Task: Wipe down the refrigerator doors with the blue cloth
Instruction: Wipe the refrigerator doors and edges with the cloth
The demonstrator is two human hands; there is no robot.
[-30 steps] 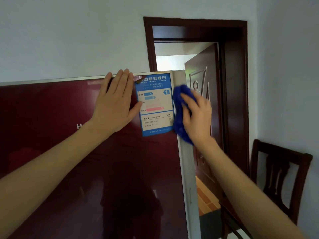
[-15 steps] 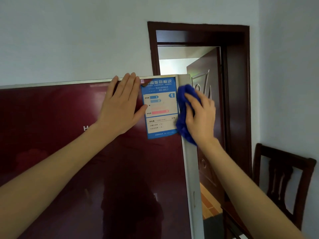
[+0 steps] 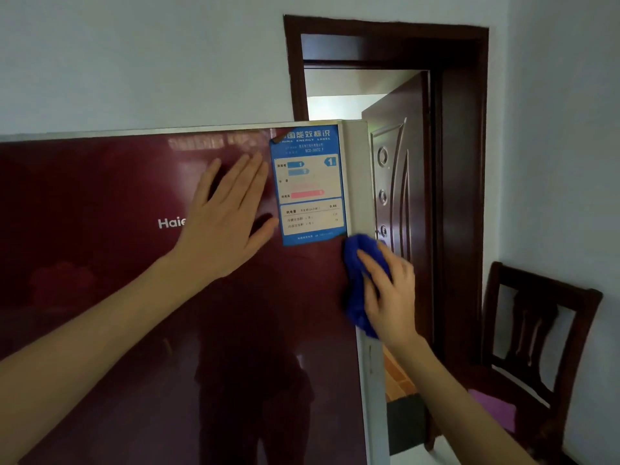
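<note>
The dark red glossy refrigerator door (image 3: 100,297) fills the left and middle of the view, with a silver side edge (image 3: 359,182) on its right. My left hand (image 3: 224,223) lies flat on the door, fingers apart, just left of a blue energy label (image 3: 308,186). My right hand (image 3: 391,293) presses the bunched blue cloth (image 3: 355,280) against the door's right edge, just below the label's lower right corner.
Right of the refrigerator a dark wooden room door (image 3: 399,203) stands open in its frame (image 3: 463,162). A dark wooden chair (image 3: 540,333) with a purple item on its seat stands against the right wall. Pale walls are above and to the right.
My right hand has slid the blue cloth down the door's right edge from beside the label to below it. My left hand has moved down a little from the door's top edge.
</note>
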